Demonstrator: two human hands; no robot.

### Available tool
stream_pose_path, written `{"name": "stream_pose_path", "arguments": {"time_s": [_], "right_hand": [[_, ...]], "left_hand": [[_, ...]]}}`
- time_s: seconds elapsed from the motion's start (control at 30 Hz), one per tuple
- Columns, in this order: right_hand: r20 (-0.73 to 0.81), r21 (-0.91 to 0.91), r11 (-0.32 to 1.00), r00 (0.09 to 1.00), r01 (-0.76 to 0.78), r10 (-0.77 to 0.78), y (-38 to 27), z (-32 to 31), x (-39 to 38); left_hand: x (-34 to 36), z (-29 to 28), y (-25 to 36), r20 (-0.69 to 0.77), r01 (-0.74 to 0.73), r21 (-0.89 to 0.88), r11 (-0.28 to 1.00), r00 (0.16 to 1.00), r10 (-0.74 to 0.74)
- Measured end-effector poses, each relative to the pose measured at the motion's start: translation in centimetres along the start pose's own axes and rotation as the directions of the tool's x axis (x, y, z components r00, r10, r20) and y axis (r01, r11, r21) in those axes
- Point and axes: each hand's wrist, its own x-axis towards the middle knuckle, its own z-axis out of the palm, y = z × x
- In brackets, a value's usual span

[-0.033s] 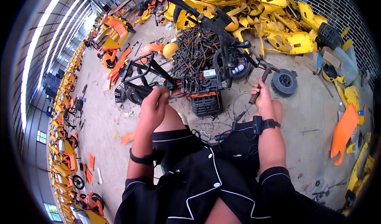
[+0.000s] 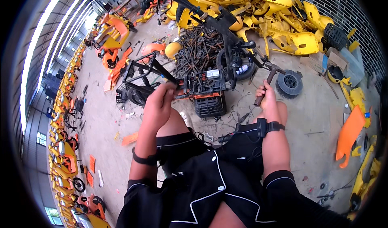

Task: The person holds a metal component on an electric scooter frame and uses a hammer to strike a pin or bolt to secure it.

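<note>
Hammer (image 2: 268, 82) work here calls for a firm wrap: your right hand (image 2: 266, 96) has its fingers curled tight round the lower end of the dark handle, with the metal head tipped up toward the black wheel (image 2: 289, 83) just beside it on the concrete floor (image 2: 315, 119). You should find the tool stiff and head-heavy, so staying low on the handle gives swing, while choking up nearer the head gives control. Your left hand (image 2: 159, 102) is closed on a thin dark bar of the stripped scooter frame (image 2: 198, 86), which lies on the floor in front of your knees, orange along its lower edge. That frame looks like rigid steel, awkward and heavy, with hard edges; the bare tubes are the safest places for you to grip, away from the tangle of loose metal parts (image 2: 198, 52) behind it.
</note>
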Motion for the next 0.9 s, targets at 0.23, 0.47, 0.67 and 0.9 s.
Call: {"name": "stream_pose_path", "arguments": {"time_s": [0.23,0.47,0.67,0.9], "right_hand": [[-0.174,-0.283,0.956,0.976,0.078,-0.131,1.0,2.5,-0.2],[-0.019,-0.915,0.384,0.939,0.122,-0.343,0.8,5.2,-2.3],[0.094,-0.989,-0.141,0.916,0.042,-0.390,3.0,7.5,-0.3],[0.090,-0.965,-0.264,0.929,-0.009,-0.360,3.4,8.5,1.8]], "left_hand": [[6.0,2.1,1.4,-0.008,-0.126,-0.071,0.990,0.992,0.125],[15.3,0.2,-8.3,0.159,-0.005,0.001,1.000,0.987,0.005],[17.8,1.2,-32.5,-0.161,0.202,0.427,0.881,0.976,-0.145],[16.0,7.6,-41.5,-0.439,0.321,0.701,0.637,0.898,0.031]]}}
